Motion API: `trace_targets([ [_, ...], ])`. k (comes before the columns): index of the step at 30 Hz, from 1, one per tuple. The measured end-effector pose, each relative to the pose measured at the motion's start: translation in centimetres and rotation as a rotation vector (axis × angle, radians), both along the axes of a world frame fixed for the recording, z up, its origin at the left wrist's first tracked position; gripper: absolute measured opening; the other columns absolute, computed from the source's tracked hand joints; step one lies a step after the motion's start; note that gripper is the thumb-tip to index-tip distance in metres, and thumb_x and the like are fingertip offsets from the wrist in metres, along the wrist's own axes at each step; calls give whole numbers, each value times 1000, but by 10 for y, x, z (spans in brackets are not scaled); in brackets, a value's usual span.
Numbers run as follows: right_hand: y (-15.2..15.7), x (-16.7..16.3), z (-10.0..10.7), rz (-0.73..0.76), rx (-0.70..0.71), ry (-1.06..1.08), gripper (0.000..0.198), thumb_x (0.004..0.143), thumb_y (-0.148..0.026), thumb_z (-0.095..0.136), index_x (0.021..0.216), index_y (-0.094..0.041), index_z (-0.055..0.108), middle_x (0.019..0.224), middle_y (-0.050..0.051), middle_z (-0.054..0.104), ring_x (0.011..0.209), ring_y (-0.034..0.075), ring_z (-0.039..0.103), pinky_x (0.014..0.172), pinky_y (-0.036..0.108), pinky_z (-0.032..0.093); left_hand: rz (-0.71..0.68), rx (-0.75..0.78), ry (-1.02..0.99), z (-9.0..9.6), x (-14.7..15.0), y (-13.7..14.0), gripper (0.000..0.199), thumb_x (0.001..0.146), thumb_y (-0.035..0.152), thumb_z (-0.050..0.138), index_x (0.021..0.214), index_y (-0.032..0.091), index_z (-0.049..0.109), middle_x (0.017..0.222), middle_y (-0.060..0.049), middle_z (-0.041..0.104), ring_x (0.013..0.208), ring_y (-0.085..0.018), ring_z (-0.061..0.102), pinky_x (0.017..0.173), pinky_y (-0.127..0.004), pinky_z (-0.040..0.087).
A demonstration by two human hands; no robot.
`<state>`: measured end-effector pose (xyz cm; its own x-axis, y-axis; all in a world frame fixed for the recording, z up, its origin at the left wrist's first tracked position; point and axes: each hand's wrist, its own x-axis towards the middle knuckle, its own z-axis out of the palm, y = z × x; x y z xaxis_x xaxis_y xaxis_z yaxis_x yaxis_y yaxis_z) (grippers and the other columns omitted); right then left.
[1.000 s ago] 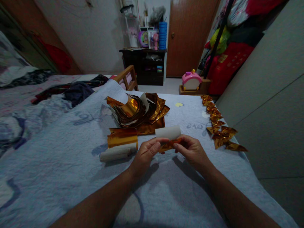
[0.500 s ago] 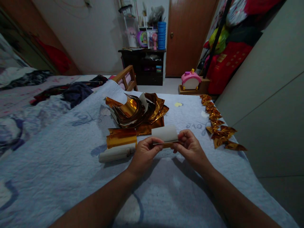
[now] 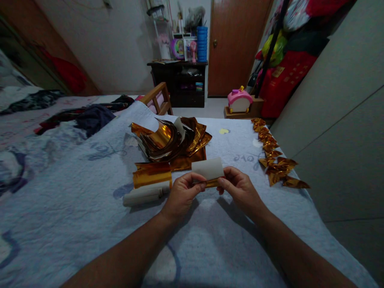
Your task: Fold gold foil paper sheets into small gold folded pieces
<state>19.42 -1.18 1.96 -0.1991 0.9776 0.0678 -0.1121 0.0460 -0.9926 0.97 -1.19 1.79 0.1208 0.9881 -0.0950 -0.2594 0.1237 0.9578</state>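
Between my hands is a curled sheet of gold foil paper (image 3: 207, 168), its pale back facing me and a gold strip showing along its near edge. My left hand (image 3: 186, 191) pinches the near left edge between thumb and fingers. At the near right edge, my right hand (image 3: 238, 185) pinches the same sheet. Left of my left hand lies a rolled sheet with a pale outside (image 3: 144, 195), against a gold sheet (image 3: 153, 176). Just beyond stands a curved stack of gold foil sheets (image 3: 163, 140).
Folded gold foil pieces (image 3: 270, 154) form a row along the bed's right edge. The bed has a pale blue quilt (image 3: 99, 224). Dark clothes (image 3: 94, 118) lie at the left. A wooden chair (image 3: 159, 100) and a pink toy (image 3: 240, 100) stand past the far edge.
The near edge of the sheet has turned over, so more gold shows between my thumbs. My right hand has shifted slightly along the edge. The view has moved a little.
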Motion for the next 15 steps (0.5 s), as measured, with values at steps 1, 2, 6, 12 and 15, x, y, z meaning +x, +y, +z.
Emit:
trace_targets([
  [1,0,0,0,-3,4,-2,20,85,-38,71,91,-20,65,77,0,63,63,12,58,59,27,49,-1,-2,2,0,0,0,13,66,21,82,74,16,73,64,2,63,64,-11,56,65,-22,43],
  [2,-1,0,0,-6,8,-3,20,85,-38,71,91,-20,65,78,0,63,63,12,58,58,27,49,-2,-4,5,1,0,0,12,66,21,82,74,16,73,65,2,63,64,-11,56,65,-22,44],
  [6,-1,-1,0,-27,14,3,21,84,-37,72,95,-20,64,80,0,63,64,12,57,58,26,48,-7,-16,21,2,1,-1,14,65,22,82,75,17,73,69,1,65,63,-11,56,61,-22,45],
  [12,-1,-1,0,-48,2,-17,19,85,-37,70,89,-20,63,74,-1,61,61,11,56,57,26,46,-19,-15,56,4,2,-3,14,68,25,81,76,18,72,69,2,64,62,-11,55,60,-21,44],
  [15,-2,-1,0,-56,0,-31,19,85,-37,70,88,-19,63,73,-2,61,61,12,56,57,26,46,-24,-27,66,4,2,-3,15,70,27,80,79,18,71,69,2,64,62,-11,55,61,-22,45],
])
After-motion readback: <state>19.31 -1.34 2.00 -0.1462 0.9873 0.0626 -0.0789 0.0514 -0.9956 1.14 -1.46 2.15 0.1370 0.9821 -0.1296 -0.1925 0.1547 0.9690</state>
